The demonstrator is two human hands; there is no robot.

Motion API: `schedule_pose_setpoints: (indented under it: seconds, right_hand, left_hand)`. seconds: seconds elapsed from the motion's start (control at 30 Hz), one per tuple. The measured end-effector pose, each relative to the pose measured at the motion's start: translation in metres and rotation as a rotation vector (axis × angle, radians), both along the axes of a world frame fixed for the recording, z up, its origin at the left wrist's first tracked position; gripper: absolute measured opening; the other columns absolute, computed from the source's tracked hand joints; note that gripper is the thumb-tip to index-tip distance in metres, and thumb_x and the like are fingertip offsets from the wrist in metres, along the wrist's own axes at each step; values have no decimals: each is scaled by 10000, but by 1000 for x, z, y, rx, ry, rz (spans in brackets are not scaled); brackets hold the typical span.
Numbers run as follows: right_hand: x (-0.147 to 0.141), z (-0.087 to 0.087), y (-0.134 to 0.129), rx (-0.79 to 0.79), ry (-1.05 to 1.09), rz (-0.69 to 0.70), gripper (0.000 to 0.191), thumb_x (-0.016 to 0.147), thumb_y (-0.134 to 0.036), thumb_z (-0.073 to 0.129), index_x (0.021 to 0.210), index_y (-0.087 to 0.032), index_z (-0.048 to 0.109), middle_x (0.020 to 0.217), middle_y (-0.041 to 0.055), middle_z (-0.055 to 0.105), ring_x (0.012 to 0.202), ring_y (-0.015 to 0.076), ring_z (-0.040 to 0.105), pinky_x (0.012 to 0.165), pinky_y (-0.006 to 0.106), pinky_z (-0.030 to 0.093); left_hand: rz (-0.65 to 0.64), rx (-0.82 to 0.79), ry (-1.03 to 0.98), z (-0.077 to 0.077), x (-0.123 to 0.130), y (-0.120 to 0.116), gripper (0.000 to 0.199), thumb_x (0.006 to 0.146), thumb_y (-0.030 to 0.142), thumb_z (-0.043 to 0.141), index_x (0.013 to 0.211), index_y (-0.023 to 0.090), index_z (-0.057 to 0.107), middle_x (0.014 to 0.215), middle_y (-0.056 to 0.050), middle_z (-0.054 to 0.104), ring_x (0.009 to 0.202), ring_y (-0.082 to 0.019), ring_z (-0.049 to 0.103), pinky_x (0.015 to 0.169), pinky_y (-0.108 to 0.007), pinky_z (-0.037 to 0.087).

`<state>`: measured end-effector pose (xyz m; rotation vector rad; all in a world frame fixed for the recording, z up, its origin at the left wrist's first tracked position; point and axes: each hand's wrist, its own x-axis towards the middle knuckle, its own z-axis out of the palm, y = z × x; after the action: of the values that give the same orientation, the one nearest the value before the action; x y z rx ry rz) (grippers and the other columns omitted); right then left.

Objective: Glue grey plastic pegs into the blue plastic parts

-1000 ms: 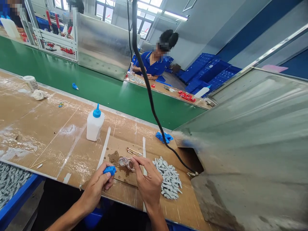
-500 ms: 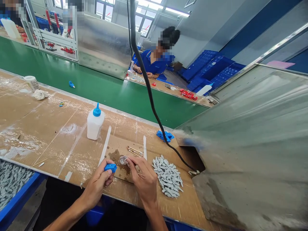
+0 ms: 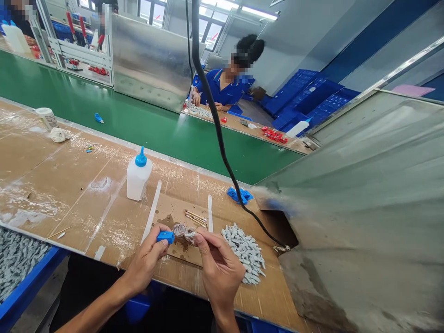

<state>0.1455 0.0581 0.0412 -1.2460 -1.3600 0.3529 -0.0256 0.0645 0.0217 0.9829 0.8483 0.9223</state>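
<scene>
Blue plastic part [image 3: 165,237] gripped in left hand [image 3: 146,260], long axis roughly level, one end aimed right at small grey piece [image 3: 189,236] pinched in right hand [image 3: 220,273].

I've got a long work bench [image 3: 65,171] topped with tan cardboard, streaked with dried white residue. My landmark is a white plastic bottle with a blue nozzle [image 3: 138,178], standing upright. Just right of it lies a brown-stained cardboard pad [image 3: 173,206], edged by two white strips [image 3: 151,212] [image 3: 210,213], with thin wooden sticks [image 3: 195,218] on top. Further right of the bottle I see a heap of small grey plastic pieces [image 3: 244,259] and a crumpled blue scrap [image 3: 239,195]. Well left of the bottle sit a white tub [image 3: 46,118] and a crumpled white cloth [image 3: 58,135].
</scene>
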Motion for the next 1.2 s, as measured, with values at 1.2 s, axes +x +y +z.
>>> schedule_pose_setpoints:
  seconds: [1.2]
  right_hand:
    - [-11,7,-43,65,-62,257,290,899,-34,657,1093,-244,704,924,17,741,820,149,716,721,244,613]
  left_hand:
    - [-253,443,421,16,-34,-11,368,1026,330,460,1390,310,408,1265,-86,537,1137,-275,517,1011,-399,388]
